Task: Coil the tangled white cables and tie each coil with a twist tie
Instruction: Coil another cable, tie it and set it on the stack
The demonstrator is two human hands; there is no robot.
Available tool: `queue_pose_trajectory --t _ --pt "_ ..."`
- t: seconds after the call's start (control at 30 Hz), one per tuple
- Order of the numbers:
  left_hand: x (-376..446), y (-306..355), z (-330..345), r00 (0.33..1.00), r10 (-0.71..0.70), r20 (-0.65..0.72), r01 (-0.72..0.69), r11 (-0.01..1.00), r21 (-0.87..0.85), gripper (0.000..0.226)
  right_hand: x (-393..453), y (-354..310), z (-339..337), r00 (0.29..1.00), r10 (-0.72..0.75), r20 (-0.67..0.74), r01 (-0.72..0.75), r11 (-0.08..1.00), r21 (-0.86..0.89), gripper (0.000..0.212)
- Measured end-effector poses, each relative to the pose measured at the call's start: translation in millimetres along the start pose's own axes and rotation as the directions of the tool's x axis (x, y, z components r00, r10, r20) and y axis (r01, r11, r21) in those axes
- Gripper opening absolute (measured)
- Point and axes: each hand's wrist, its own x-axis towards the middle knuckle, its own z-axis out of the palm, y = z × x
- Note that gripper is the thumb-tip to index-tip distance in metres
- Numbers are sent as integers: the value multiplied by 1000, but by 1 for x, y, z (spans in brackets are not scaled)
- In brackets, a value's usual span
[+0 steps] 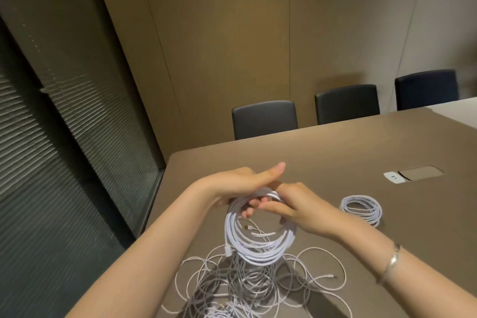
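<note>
A white cable coil [258, 248] hangs in the air above the table, held at its top by both hands. My left hand [240, 183] grips the top of the coil from the left, thumb stretched out straight. My right hand [296, 208] pinches the coil's top right part. A connector end dangles inside the loop. Under the coil lies a tangle of loose white cables [247, 281] on the brown table [348, 147]. A finished coil [361, 209] lies flat to the right. No twist tie is visible.
Three dark chairs [264, 119] stand along the table's far edge. A socket hatch [413, 173] is set in the tabletop at the right. Glass with blinds runs along the left, past the table's left edge.
</note>
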Motion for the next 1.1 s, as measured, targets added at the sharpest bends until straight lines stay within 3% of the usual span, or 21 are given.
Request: queue_pose_trajectory --t 0.13,0.23,0.37,0.53,0.63,0.73,0.9,1.1 --pt "28 3 16 998 67 -20 -67 997 39 78 -27 19 -23 998 54 -40 -47 987 156 17" --pt "49 -9 32 994 110 22 -104 979 -177 67 -41 43 -36 977 166 -134 -120 946 301 18" --pt "76 -8 65 991 132 -5 -120 885 -449 45 -57 86 -45 931 327 -164 -232 874 427 37" --pt "103 10 103 998 32 -51 -57 739 -671 50 -79 113 -54 913 396 -103 -273 777 568 31" --pt "123 19 124 997 -37 -69 -28 659 -752 51 -92 133 -58 892 450 -39 -305 665 682 28" --pt "139 22 139 993 -66 -95 -23 691 -722 50 -103 154 -58 882 470 38 -340 577 743 28" --pt "173 21 169 979 -110 -169 -24 767 -641 42 -123 196 -64 874 479 84 -410 633 656 23" --pt "202 13 198 955 -136 -265 -42 819 -572 37 -144 249 -63 819 531 219 -519 520 678 30"
